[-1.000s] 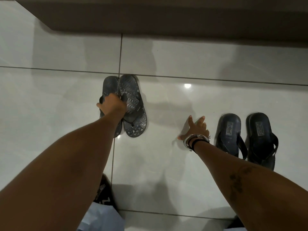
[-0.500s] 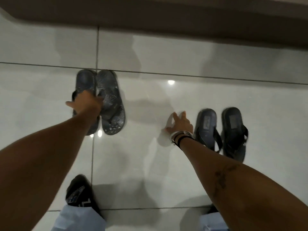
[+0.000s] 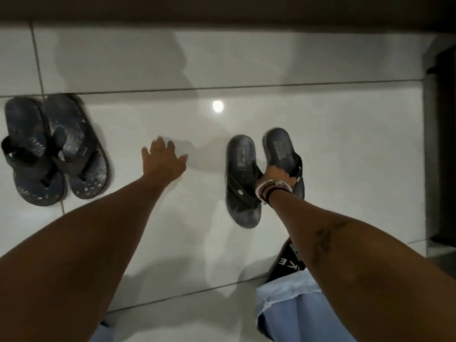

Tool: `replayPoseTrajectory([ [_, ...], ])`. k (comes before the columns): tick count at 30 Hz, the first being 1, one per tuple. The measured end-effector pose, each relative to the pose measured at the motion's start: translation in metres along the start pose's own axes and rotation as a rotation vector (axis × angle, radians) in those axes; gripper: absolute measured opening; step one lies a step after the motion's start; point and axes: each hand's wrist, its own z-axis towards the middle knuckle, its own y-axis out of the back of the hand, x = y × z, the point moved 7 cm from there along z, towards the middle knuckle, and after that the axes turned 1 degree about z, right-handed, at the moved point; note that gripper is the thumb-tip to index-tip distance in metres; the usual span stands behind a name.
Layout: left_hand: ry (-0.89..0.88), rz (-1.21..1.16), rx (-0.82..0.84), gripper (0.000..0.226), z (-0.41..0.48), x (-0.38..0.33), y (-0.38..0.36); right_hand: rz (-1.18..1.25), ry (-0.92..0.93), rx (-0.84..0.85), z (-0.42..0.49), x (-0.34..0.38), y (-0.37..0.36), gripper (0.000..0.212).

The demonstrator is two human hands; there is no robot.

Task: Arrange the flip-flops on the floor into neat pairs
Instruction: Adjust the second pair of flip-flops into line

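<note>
near edge: pale denim trouser legs [image 3: 291, 307] at bottom of view, dark printed footwear [image 3: 287, 261] poking out on the right side of the floor [image 3: 187, 243].
left hand [image 3: 164, 160]: fingers spread, empty, hovering over or resting on bare tile between the two pairs; contact not clear.
right hand [image 3: 277, 175]: bangles [image 3: 271, 187] at the wrist, fingers curled around the strap area of the right black flip-flop [image 3: 283, 154]; fingertips hidden, so exact pinch cannot be told.
black pair: right of centre. left black flip-flop [image 3: 243, 181] flat on tile, toe end toward the near edge. Gripped one just beside it, sitting further back and possibly tipped; heels not level.
patterned pair [image 3: 54, 149]: far-left, just short of the grout line [image 3: 222, 88]. Soles touching, one strap overlapping its neighbour, both toes angled to the near edge. Looks paired already.
far edge: dark wall base [image 3: 222, 11] along the top, dark upright object [image 3: 444, 144] at the right edge.
handling (judgement): foam or rubber, light, sole bends easily, nothing fragile. Glossy tile probably lets it slide with a push. Strap junction near the toe post is the best hold; pinching a sole edge would just flex it.
step (judgement): drag gripped flip-flop toward the near edge until heels line up with its mate.
</note>
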Motion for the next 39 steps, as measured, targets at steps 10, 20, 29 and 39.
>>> replayPoseTrajectory([
  [10,0.039,0.050,0.008,0.072,0.000,-0.016,-0.020,0.101,0.108,-0.088,0.012,-0.007,0.007,0.016],
  [20,0.044,0.004,0.014,0.074,-0.001,-0.026,-0.034,0.190,0.127,-0.266,0.056,0.012,0.096,0.012],
  [29,0.046,-0.035,-0.028,0.071,-0.001,-0.026,-0.037,0.209,0.112,-0.300,0.077,0.028,0.109,0.010],
  [39,0.065,-0.102,-0.017,0.071,-0.006,-0.028,-0.027,0.143,0.089,-0.230,0.080,0.026,0.099,0.020],
])
